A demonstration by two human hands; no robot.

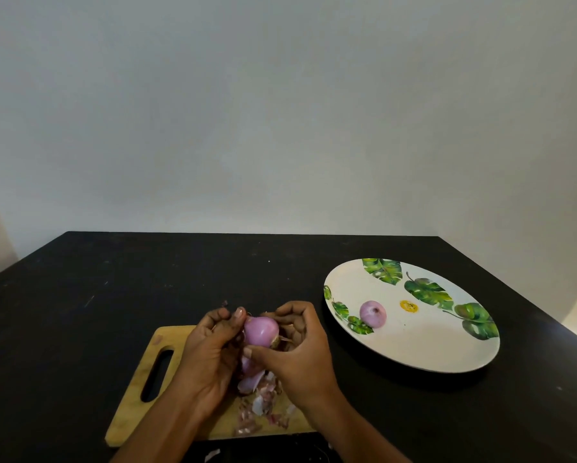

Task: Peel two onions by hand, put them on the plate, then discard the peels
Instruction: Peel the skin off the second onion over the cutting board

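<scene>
Both your left hand [210, 349] and right hand [297, 349] grip the onion [260, 330] above the near cutting board [136, 389]. Pinch the dry skin [275, 341] at its right end, strip it onto the peels [257, 402], then reach right to the plate [414, 349].

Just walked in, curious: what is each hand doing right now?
Left hand: curled round the onion, holding it.
Right hand: curled on the same onion, thumb against it.

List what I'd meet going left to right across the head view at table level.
Cutting board's handle end → left hand → held onion → right hand → plate, with a peeled onion near its left side.
</scene>
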